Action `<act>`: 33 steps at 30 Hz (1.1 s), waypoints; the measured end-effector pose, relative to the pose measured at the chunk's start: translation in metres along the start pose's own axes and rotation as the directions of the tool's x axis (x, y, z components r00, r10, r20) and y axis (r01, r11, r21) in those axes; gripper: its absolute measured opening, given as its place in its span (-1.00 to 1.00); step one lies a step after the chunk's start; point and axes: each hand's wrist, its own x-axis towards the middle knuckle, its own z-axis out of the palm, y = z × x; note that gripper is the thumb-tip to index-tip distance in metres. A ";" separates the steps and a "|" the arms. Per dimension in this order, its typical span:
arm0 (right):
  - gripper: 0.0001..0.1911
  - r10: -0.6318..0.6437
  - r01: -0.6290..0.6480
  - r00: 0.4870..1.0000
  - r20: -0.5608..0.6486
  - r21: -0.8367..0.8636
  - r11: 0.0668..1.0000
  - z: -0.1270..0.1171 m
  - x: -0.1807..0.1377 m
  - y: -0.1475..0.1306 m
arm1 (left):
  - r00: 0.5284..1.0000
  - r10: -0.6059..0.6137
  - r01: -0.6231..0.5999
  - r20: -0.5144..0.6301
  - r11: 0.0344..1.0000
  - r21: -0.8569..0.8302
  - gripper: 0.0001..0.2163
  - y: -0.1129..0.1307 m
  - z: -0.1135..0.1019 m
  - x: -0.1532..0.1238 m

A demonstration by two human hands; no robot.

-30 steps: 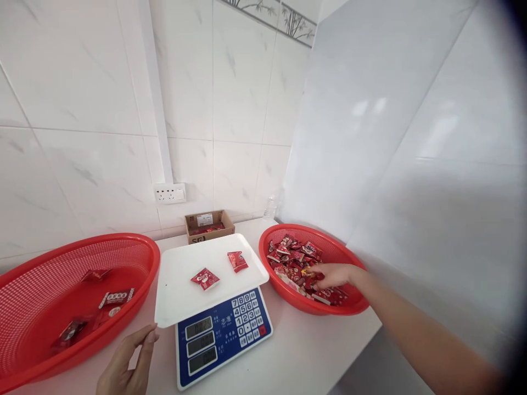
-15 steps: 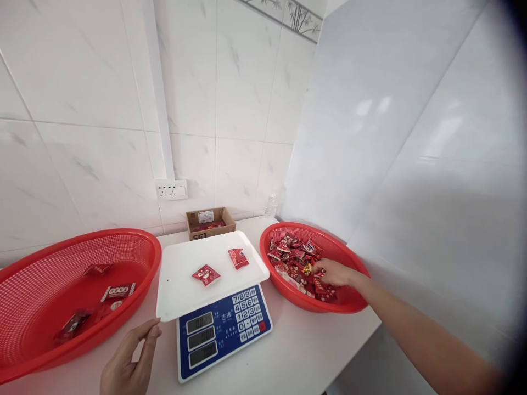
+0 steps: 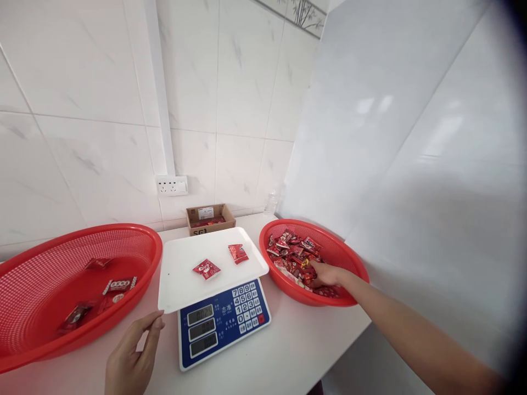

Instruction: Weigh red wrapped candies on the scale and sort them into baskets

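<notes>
My right hand (image 3: 325, 273) reaches into the right red basket (image 3: 346, 253), fingers curled among a heap of red wrapped candies (image 3: 294, 255); what it grips is hidden. A blue scale (image 3: 224, 321) with a white tray (image 3: 181, 280) stands in the middle, and two red packets (image 3: 206, 269) (image 3: 237, 253) lie on the tray. My left hand (image 3: 132, 356) rests on the counter by the tray's front left corner, fingers loosely apart, holding nothing.
A large red basket (image 3: 135, 236) at left holds a few packets (image 3: 119, 285). A small cardboard box (image 3: 209, 218) sits against the tiled wall under a socket (image 3: 172, 185). A clear bottle (image 3: 270, 204) stands in the corner. The white counter (image 3: 296, 351) ends at right.
My right hand has drawn slightly inward and curled its fingers among the candies. The left hand stays by the tray. The view has tilted up a little.
</notes>
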 end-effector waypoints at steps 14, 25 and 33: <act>-0.48 -0.125 0.225 0.918 -0.376 0.236 0.945 -0.046 -0.004 -0.056 | 0.996 0.084 -0.084 -0.008 0.994 -0.065 -0.74 0.009 -0.002 0.001; -0.64 -0.532 0.536 0.840 -0.109 0.004 0.844 -0.008 -0.013 -0.224 | 0.993 0.114 -0.116 -0.019 0.988 -0.101 -0.78 0.006 -0.004 0.000; -0.60 -0.580 0.615 0.765 -0.279 0.054 0.786 -0.004 0.002 -0.252 | 0.987 0.159 -0.158 0.007 0.982 -0.103 -0.80 0.010 -0.005 0.000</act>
